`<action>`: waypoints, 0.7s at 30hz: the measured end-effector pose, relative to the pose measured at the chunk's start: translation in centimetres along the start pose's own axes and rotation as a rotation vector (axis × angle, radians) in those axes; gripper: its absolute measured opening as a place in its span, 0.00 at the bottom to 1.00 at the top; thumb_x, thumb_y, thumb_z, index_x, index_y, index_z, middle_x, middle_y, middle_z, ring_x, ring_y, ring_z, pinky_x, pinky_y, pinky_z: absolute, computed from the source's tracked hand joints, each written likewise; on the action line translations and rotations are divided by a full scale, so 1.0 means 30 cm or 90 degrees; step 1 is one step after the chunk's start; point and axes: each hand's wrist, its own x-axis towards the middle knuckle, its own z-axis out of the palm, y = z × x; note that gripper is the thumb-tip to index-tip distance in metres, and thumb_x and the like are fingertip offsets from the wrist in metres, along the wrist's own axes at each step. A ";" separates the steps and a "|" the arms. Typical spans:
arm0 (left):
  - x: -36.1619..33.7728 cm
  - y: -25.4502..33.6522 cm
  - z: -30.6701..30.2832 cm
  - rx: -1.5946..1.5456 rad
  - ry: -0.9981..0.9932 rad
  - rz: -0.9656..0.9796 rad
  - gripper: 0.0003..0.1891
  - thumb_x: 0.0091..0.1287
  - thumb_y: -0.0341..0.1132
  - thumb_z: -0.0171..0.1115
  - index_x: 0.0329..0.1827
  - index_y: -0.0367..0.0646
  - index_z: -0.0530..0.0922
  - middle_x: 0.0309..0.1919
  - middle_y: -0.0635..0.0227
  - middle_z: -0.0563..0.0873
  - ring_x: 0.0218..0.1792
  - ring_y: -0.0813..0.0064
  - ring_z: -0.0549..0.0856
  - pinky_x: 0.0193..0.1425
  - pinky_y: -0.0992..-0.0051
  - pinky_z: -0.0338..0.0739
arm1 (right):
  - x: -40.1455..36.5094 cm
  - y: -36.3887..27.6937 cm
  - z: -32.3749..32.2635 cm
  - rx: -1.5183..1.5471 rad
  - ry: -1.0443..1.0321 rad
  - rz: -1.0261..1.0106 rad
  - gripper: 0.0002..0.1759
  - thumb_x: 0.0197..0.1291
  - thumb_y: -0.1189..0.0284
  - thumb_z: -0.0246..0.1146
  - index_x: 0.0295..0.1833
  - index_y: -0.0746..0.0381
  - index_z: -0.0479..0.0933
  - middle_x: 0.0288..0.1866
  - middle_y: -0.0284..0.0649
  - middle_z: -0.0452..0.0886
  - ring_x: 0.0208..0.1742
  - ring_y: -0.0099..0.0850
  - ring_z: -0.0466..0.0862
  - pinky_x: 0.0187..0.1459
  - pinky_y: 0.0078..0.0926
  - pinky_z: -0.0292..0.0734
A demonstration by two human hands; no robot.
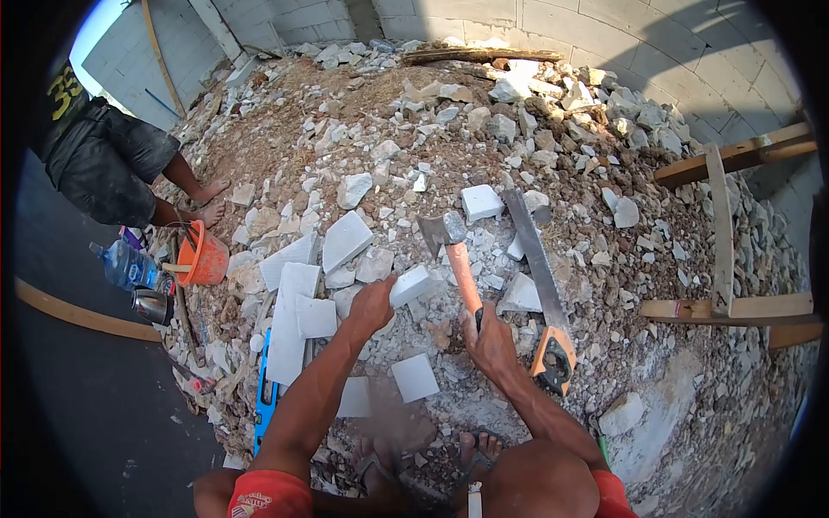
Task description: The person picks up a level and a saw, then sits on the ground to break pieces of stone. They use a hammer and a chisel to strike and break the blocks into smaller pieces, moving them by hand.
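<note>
My left hand (373, 306) grips a small white block piece (409, 286) by its near end. In my right hand (490, 341) is a hatchet (464, 274), held by its orange-brown handle. The hatchet's metal head is raised just right of and beyond the block piece, apart from it. A handsaw (537, 259) with an orange and black grip lies on the rubble to the right of my right hand. Cut white block slabs (295, 328) lie left of my left hand, and a square white piece (415, 377) rests below, between my arms.
Broken stone and soil cover the ground. A blue spirit level (264, 380) lies at the left, with an orange bucket (204, 255) and a water bottle (129, 265) beyond. Another person (108, 160) stands at the far left. Wooden beams (730, 311) jut in from the right.
</note>
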 end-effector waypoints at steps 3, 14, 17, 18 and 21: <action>0.001 -0.001 -0.003 0.005 0.006 -0.008 0.34 0.58 0.20 0.59 0.73 0.40 0.74 0.47 0.43 0.88 0.50 0.43 0.87 0.56 0.51 0.81 | 0.025 0.067 0.065 -0.066 -0.045 -0.008 0.17 0.77 0.64 0.58 0.48 0.69 0.66 0.24 0.63 0.80 0.29 0.65 0.84 0.27 0.58 0.76; -0.002 0.005 -0.009 0.000 0.011 0.003 0.32 0.58 0.20 0.61 0.71 0.39 0.75 0.44 0.44 0.88 0.48 0.42 0.88 0.54 0.50 0.81 | 0.004 0.064 0.038 -0.021 -0.022 -0.007 0.19 0.78 0.62 0.56 0.48 0.71 0.66 0.25 0.65 0.81 0.29 0.66 0.84 0.28 0.59 0.77; -0.006 0.021 -0.007 0.012 0.011 0.003 0.32 0.58 0.20 0.60 0.71 0.38 0.75 0.44 0.43 0.88 0.48 0.42 0.88 0.54 0.50 0.81 | 0.018 0.159 0.093 -0.070 -0.085 0.005 0.20 0.79 0.61 0.55 0.48 0.71 0.66 0.25 0.65 0.81 0.29 0.67 0.84 0.29 0.60 0.77; 0.007 0.021 -0.022 0.020 -0.001 -0.006 0.32 0.58 0.19 0.60 0.71 0.38 0.75 0.44 0.43 0.88 0.48 0.42 0.87 0.54 0.50 0.81 | 0.028 0.165 0.075 -0.068 -0.100 0.015 0.20 0.79 0.61 0.54 0.48 0.71 0.66 0.26 0.65 0.81 0.30 0.67 0.84 0.30 0.60 0.77; 0.002 -0.001 0.006 -0.002 0.034 0.007 0.31 0.59 0.19 0.58 0.70 0.37 0.75 0.44 0.43 0.87 0.48 0.42 0.87 0.55 0.50 0.81 | -0.013 0.121 0.047 -0.039 -0.123 0.078 0.19 0.78 0.61 0.55 0.49 0.70 0.66 0.27 0.66 0.81 0.31 0.68 0.84 0.32 0.61 0.76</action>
